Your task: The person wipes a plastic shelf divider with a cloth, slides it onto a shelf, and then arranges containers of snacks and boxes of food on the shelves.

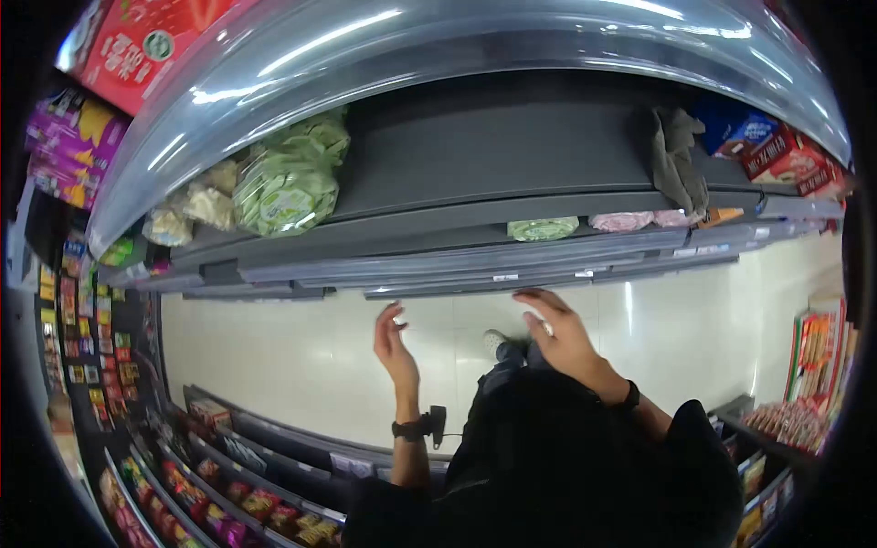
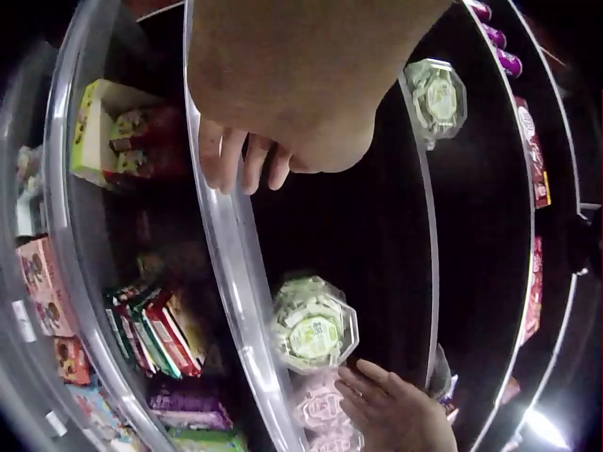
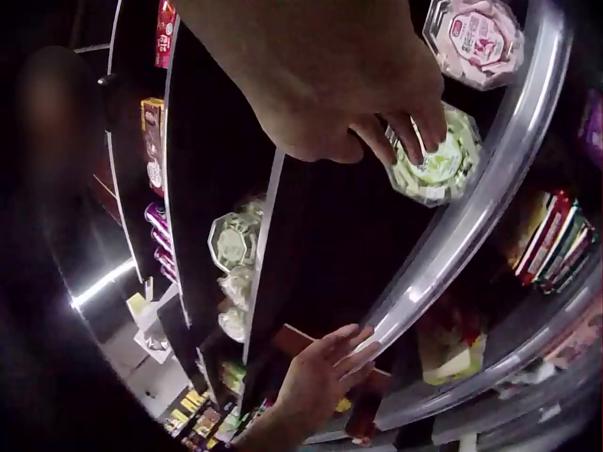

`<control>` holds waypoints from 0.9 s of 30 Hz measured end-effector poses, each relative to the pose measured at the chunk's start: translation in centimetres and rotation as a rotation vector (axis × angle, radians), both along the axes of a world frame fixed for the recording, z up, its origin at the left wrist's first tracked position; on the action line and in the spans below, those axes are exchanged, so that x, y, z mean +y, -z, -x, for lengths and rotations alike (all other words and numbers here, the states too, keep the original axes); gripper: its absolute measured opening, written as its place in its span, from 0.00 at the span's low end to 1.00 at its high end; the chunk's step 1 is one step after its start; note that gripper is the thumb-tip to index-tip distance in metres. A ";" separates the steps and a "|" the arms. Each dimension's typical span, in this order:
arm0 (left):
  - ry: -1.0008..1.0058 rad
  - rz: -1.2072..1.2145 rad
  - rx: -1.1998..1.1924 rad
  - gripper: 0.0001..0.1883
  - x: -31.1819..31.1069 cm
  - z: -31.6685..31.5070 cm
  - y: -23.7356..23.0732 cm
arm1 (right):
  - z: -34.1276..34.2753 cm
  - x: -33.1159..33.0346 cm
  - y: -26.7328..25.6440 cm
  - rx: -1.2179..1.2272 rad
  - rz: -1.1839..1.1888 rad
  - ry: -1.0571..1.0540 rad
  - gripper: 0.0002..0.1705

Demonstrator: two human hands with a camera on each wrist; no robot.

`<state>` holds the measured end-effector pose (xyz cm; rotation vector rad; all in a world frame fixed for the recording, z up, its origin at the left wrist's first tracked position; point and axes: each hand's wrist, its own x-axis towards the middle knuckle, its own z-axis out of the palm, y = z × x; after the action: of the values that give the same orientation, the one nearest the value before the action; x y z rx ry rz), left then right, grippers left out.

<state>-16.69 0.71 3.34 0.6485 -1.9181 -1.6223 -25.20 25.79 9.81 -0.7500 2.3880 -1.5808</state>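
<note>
Green tub (image 1: 543, 228), no clear long axis, lies ahead of your right hand (image 1: 564, 336), the nearer; that and your left hand (image 1: 394, 352) are empty, fingers loosely bent. It sits by the front edge of its shelf (image 3: 452, 254), beside pink tubs (image 1: 621, 221).

Shelf guard (image 1: 475, 36): clear plastic, glossy, light streaking across it
Green tub (image 2: 316, 325): clear plastic, shining
Shelf (image 1: 512, 146): smooth, matt
Grey cloth (image 1: 678, 164): matt, rumpled
Floor (image 1: 274, 342): smooth, gleaming

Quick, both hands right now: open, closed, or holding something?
Left hand: open, holding nothing.
Right hand: open, by the green tub; whether it touches can't be told.
</note>
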 end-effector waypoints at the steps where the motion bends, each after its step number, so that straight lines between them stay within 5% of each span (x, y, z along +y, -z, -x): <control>1: -0.073 0.034 0.027 0.14 -0.2 -0.1 -1.3 | 0.2 -0.7 -0.5 0.004 0.005 -0.032 0.17; 7: -0.312 0.293 0.209 0.18 -2.8 1.2 -10.3 | 2.3 -5.7 -5.6 0.011 0.224 -0.323 0.21; 14: -0.119 0.443 0.414 0.25 -9.9 7.3 -14.6 | 3.0 -11.4 -11.1 0.109 0.550 -0.123 0.27; 18: 0.229 0.104 0.551 0.32 -14.0 12.3 -15.5 | 6.2 -16.4 -12.3 0.234 0.576 0.173 0.29; 23: 0.413 -0.310 0.552 0.32 -15.5 16.3 -16.9 | 10.8 -22.2 -13.7 -0.204 0.746 0.357 0.32; 25: 0.565 -0.516 0.507 0.32 -16.4 16.8 -17.5 | 11.9 -23.6 -13.3 -0.560 0.966 0.418 0.31; 27: 0.580 -0.473 0.506 0.31 -16.5 16.9 -18.1 | 11.9 -25.2 -11.6 -0.490 0.971 0.464 0.29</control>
<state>-33.63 -15.75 21.41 -0.1915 -1.4146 -2.3529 -37.09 0.60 21.39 0.1476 1.4123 -2.7376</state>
